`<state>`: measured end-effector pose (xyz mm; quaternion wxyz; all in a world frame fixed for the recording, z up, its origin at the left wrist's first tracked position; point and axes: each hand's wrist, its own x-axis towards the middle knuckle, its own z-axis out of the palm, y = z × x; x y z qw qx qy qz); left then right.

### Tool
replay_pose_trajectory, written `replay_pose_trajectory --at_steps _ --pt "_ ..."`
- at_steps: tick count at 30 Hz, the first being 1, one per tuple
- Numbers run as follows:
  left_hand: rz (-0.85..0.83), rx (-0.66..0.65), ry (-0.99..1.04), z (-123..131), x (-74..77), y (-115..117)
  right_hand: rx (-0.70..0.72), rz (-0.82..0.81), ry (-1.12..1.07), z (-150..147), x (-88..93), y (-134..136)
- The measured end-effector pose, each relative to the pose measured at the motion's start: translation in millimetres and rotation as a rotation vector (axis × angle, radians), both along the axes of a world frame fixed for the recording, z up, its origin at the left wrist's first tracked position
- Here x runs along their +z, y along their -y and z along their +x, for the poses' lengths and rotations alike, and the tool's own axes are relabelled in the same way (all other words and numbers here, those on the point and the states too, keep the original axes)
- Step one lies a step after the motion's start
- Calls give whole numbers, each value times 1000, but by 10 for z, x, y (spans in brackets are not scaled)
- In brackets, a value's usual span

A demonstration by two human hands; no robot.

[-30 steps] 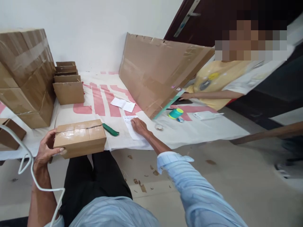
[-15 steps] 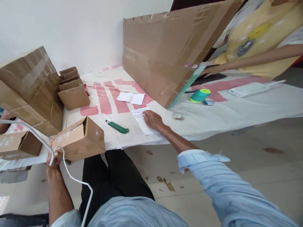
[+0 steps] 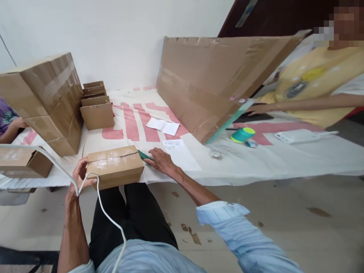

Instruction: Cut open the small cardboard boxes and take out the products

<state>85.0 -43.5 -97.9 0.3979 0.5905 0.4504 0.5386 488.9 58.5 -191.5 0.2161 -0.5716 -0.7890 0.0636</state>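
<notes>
A taped cardboard box [image 3: 115, 163] lies at the table's front edge, its top seam facing up. My left hand [image 3: 81, 172] grips its left end, with the thumb on the near side. Just right of the box is a green utility knife [image 3: 145, 156], its far end close against the box. My right hand [image 3: 161, 160] is closed on the knife's near end, between thumb and fingers. Beside that hand, a white sheet with handwritten marks [image 3: 182, 157] rests on the cloth. A white cable [image 3: 109, 218] hangs in front of my left wrist and the box.
Stacked cardboard boxes [image 3: 52, 106] and open small boxes [image 3: 97, 115] stand at left. A folded paper [image 3: 163, 126] lies mid-table. A large cardboard panel [image 3: 216, 83] leans behind; right of it are a teal cylinder [image 3: 242, 135], a tape roll [image 3: 216, 154] and a co-worker's arm [image 3: 315, 103].
My right hand has moved left from the marked sheet to the utility knife and taken hold of it. My left hand has turned the box and shifted it right.
</notes>
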Motion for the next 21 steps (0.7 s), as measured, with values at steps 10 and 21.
replay_pose_trajectory --at_steps 10,21 --pt "-14 -8 -134 105 -86 162 -104 -18 -12 -104 34 127" --pt "-32 46 -164 209 -94 231 160 -36 -563 -560 1551 495"
